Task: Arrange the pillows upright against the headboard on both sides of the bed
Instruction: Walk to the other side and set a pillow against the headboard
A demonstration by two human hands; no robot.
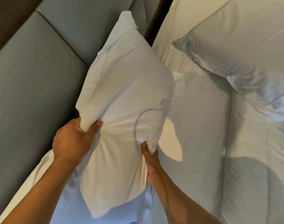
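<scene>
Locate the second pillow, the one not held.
Head view, upper right: the second pillow lies on the bed, right of the held pillow, away from the grey headboard.

A pillow (pixel 122 88) stood in the middle of the view, between the headboard (pixel 33 78) on its left and the bed (pixel 194 126) on its right. The left hand (pixel 73 136) gripped its left edge, next to the headboard; the right hand (pixel 151 160) pinched its right edge lower down, over the bedding. A second pillow (pixel 238 39) lay at upper right on the bed, well apart from the first. A duvet (pixel 259 143) spread below that second pillow, on the right.
</scene>
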